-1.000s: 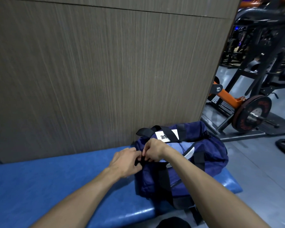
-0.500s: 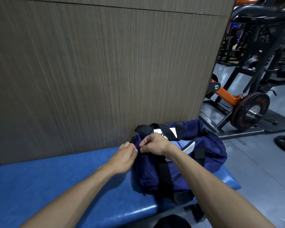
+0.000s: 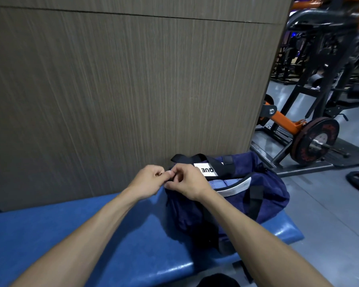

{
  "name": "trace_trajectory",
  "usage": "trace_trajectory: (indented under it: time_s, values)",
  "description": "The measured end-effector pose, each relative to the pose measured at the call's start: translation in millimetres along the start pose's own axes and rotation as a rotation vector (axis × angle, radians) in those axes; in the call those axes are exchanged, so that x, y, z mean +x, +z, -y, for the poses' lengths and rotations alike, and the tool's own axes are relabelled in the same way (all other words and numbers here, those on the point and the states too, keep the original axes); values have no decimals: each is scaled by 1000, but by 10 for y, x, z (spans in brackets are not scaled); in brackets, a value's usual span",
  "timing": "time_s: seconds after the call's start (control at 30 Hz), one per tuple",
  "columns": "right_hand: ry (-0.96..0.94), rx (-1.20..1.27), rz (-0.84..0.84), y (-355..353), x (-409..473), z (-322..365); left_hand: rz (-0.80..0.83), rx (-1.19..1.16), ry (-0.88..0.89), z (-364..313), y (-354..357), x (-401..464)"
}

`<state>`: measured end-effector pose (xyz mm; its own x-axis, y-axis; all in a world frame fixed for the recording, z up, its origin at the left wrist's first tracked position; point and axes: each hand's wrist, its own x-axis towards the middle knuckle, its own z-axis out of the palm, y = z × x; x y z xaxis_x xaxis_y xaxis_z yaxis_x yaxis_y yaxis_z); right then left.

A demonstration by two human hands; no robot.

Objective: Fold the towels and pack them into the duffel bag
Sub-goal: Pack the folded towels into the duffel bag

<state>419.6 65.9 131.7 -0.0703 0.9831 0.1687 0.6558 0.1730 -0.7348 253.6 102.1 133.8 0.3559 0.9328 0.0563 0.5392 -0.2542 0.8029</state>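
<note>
Pinching one duffel bag end, left hand and right hand meet.

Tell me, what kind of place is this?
Most likely a gym. A weight plate sits on an orange and black machine, and the duffel bag lies on a blue padded bench.

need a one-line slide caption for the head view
Both hands, left and right, pinch the near end of a navy duffel bag on a blue padded bench.
</note>
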Motion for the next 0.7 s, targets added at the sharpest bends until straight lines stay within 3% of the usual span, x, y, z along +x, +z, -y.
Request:
trace_trajectory:
  time_s: [0.13, 0.3, 0.7]
  values:
    - [-90, -104, -114, 36, 14, 30, 31, -37, 104, -22, -17, -37]
    - [-31, -131, -177, 2, 13, 17, 175, -131, 185, 109, -113, -85]
    - [-21, -576, -268, -219, -26, 330, -149, 171, 254, 59, 92, 115]
